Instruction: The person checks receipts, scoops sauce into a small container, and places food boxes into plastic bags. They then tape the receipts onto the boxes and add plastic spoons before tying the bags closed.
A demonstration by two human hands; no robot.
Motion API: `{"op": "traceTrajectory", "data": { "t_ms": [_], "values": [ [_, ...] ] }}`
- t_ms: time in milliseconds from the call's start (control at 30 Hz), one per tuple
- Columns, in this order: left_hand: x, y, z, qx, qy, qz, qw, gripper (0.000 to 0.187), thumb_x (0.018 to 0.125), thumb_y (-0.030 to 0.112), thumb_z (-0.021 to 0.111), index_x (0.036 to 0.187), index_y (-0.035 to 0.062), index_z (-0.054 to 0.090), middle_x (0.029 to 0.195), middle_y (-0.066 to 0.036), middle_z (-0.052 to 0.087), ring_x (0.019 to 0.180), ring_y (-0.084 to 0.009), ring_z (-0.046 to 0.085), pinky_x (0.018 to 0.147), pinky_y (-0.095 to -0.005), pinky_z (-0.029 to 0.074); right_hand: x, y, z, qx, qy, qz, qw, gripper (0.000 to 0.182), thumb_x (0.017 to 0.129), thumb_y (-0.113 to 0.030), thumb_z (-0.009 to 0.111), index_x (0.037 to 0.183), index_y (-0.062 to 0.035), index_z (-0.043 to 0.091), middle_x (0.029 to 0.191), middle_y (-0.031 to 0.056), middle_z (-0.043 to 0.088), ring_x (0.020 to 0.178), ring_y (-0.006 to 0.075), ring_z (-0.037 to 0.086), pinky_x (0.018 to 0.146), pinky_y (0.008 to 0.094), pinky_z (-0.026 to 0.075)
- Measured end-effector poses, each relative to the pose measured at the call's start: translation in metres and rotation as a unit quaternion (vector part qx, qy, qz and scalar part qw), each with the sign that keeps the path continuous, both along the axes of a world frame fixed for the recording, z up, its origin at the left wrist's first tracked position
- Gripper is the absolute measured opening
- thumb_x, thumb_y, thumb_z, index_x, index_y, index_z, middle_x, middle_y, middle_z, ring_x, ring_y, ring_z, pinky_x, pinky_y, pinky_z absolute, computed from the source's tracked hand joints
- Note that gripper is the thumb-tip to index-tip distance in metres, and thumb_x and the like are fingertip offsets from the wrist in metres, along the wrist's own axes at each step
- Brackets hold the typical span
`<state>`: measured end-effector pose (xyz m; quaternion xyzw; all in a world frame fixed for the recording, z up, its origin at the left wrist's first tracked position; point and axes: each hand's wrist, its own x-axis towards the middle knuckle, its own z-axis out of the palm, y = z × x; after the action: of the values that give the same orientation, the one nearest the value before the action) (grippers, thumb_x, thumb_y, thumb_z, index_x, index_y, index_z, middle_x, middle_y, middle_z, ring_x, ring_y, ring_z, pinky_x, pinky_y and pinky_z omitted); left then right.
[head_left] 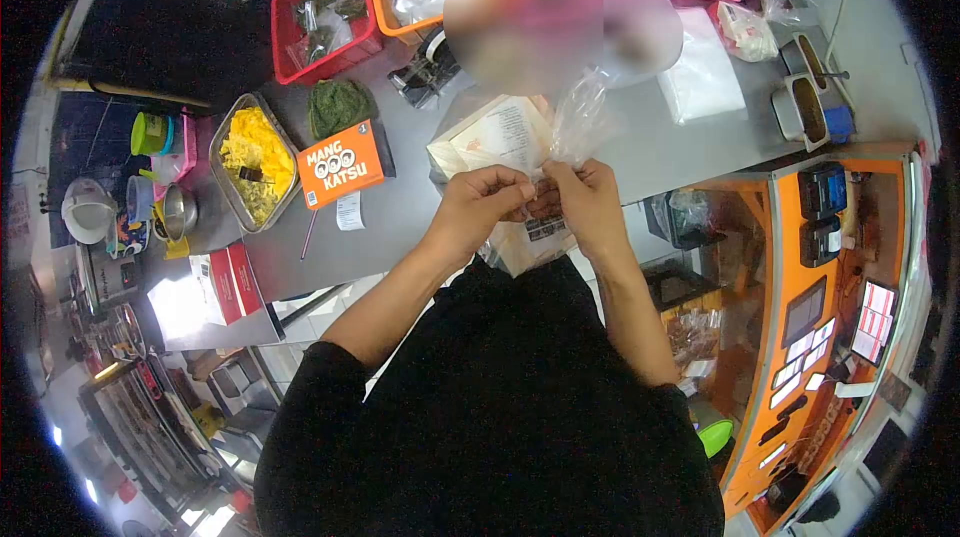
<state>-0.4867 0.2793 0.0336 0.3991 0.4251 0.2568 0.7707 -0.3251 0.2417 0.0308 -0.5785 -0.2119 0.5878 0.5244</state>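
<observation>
A clear plastic bag (578,122) with a printed paper package (505,132) inside it stands at the near edge of the metal counter. My left hand (485,205) pinches the bag's gathered plastic from the left. Close beside it, my right hand (580,199) grips the same plastic, its fingertips nearly touching those of my left hand. Below both hands, the lower part of the package shows dark print. An orange box (340,165) lies on the counter left of the package, with a white receipt (349,211) under its edge.
A metal tray (222,142) of yellow food sits at the left. Red (280,32) and orange (405,35) baskets stand at the back. White plastic sheets (700,72) and metal containers (800,109) are at the right, above an orange cabinet (765,347).
</observation>
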Motion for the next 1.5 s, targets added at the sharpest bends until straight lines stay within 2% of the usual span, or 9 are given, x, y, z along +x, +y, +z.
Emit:
{"op": "traceTrajectory", "data": {
  "t_ms": [300, 500, 600, 767, 867, 1367, 1433, 1467, 1500],
  "values": [
    [0.008, -0.008, 0.001, 0.093, 0.070, 0.011, 0.993, 0.015, 0.093, 0.014, 0.066, 0.097, 0.0003, 0.066, 0.086, -0.004, 0.067, 0.078, -0.0104, 0.063, 0.069, -0.0273, 0.053, 0.000, -0.001, -0.006, 0.001, -0.023, -0.005, 1.000, 0.028, 0.087, -0.017, 0.064, 0.072, 0.0059, 0.060, 0.067, 0.0123, 0.066, 0.054, 0.0169, 0.064, 0.049, 0.0296, 0.052],
    [0.012, -0.013, 0.027, 0.450, 0.293, -0.066, 0.841, 0.019, 0.084, 0.015, 0.067, 0.096, -0.0004, 0.066, 0.086, -0.017, 0.067, 0.075, -0.0315, 0.066, 0.070, -0.0379, 0.053, -0.001, -0.004, -0.019, -0.045, -0.317, 0.045, 0.946, 0.045, 0.085, -0.037, 0.062, 0.072, 0.0057, 0.061, 0.064, 0.0189, 0.061, 0.063, 0.0278, 0.063, 0.060, 0.0431, 0.050],
    [0.007, -0.010, 0.043, 0.491, 0.331, -0.142, 0.793, 0.015, 0.089, 0.012, 0.060, 0.097, 0.0013, 0.066, 0.089, -0.018, 0.067, 0.083, -0.0365, 0.065, 0.073, -0.0441, 0.052, -0.002, -0.009, 0.014, -0.019, -0.255, 0.062, 0.965, 0.042, 0.085, -0.036, 0.060, 0.077, 0.0051, 0.063, 0.073, 0.0221, 0.065, 0.065, 0.0321, 0.065, 0.062, 0.0450, 0.051],
    [-0.003, 0.013, 0.025, 0.631, 0.341, -0.125, 0.686, 0.014, 0.091, 0.009, 0.055, 0.097, -0.0016, 0.062, 0.089, -0.023, 0.065, 0.082, -0.0424, 0.062, 0.072, -0.0493, 0.049, 0.016, -0.009, 0.006, 0.301, -0.573, 0.119, 0.753, 0.031, 0.083, -0.030, 0.060, 0.088, 0.0004, 0.064, 0.085, 0.0183, 0.063, 0.085, 0.0359, 0.063, 0.081, 0.0480, 0.050],
    [-0.011, 0.036, 0.003, 0.646, 0.349, -0.206, 0.647, 0.014, 0.090, 0.007, 0.054, 0.098, -0.0014, 0.062, 0.091, -0.022, 0.064, 0.085, -0.0435, 0.061, 0.072, -0.0500, 0.048, 0.034, 0.008, 0.000, 0.415, -0.462, 0.157, 0.768, 0.030, 0.081, -0.026, 0.062, 0.086, 0.0037, 0.061, 0.100, 0.0236, 0.058, 0.097, 0.0352, 0.058, 0.082, 0.0460, 0.048],
    [0.002, 0.037, -0.016, 0.703, 0.256, -0.035, 0.662, 0.018, 0.088, 0.007, 0.056, 0.100, -0.0049, 0.059, 0.089, -0.024, 0.060, 0.078, -0.0430, 0.058, 0.067, -0.0504, 0.045, 0.013, 0.010, 0.002, 0.256, -0.331, 0.200, 0.886, 0.033, 0.084, -0.025, 0.055, 0.096, 0.0045, 0.064, 0.102, 0.0208, 0.065, 0.097, 0.0344, 0.063, 0.086, 0.0447, 0.048],
    [-0.013, 0.054, -0.030, 0.454, 0.286, -0.083, 0.840, 0.014, 0.092, 0.011, 0.056, 0.098, -0.0018, 0.058, 0.085, -0.016, 0.061, 0.069, -0.0292, 0.060, 0.058, -0.0425, 0.048, 0.010, 0.010, -0.007, 0.430, -0.499, 0.007, 0.753, 0.029, 0.084, -0.029, 0.056, 0.084, -0.0006, 0.062, 0.080, 0.0205, 0.064, 0.077, 0.0327, 0.064, 0.072, 0.0456, 0.050],
    [-0.009, 0.050, -0.021, 0.456, 0.286, -0.083, 0.839, 0.014, 0.092, 0.011, 0.056, 0.098, -0.0018, 0.058, 0.085, -0.016, 0.061, 0.069, -0.0292, 0.060, 0.058, -0.0425, 0.048, 0.009, 0.008, -0.011, 0.431, -0.499, 0.005, 0.752, 0.029, 0.084, -0.029, 0.056, 0.084, -0.0006, 0.062, 0.080, 0.0205, 0.064, 0.077, 0.0327, 0.064, 0.072, 0.0456, 0.050],
    [-0.001, 0.041, -0.004, 0.281, 0.163, -0.003, 0.946, 0.013, 0.094, 0.013, 0.055, 0.097, 0.0006, 0.057, 0.083, -0.011, 0.059, 0.065, -0.0211, 0.058, 0.053, -0.0359, 0.047, 0.010, 0.003, -0.015, 0.381, -0.524, 0.027, 0.762, 0.029, 0.084, -0.029, 0.056, 0.082, -0.0006, 0.062, 0.080, 0.0213, 0.064, 0.076, 0.0345, 0.064, 0.071, 0.0470, 0.050]
  ]
}}
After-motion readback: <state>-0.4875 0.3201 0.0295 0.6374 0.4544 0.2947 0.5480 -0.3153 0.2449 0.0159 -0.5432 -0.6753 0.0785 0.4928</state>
